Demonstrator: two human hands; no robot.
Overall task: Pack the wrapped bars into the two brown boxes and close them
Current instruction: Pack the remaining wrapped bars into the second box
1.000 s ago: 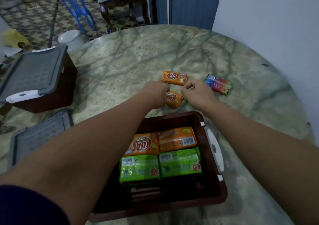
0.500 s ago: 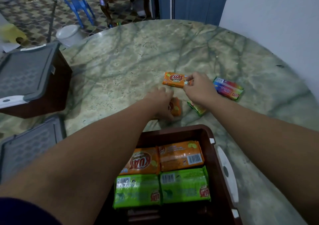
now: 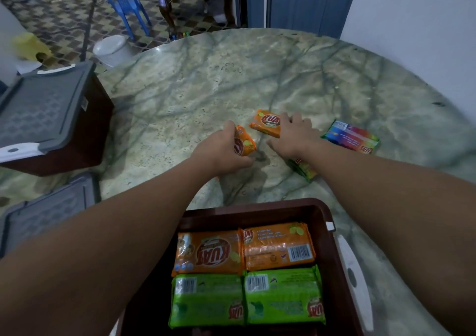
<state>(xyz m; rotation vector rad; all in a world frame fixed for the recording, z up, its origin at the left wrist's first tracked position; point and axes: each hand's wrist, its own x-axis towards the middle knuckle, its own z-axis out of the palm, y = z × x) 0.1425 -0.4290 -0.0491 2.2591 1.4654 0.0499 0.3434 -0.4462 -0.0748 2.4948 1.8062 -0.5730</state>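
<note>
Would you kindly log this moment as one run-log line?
left hand: grips orange bar | right hand: on second orange bar | open brown box: part-filled
</note>
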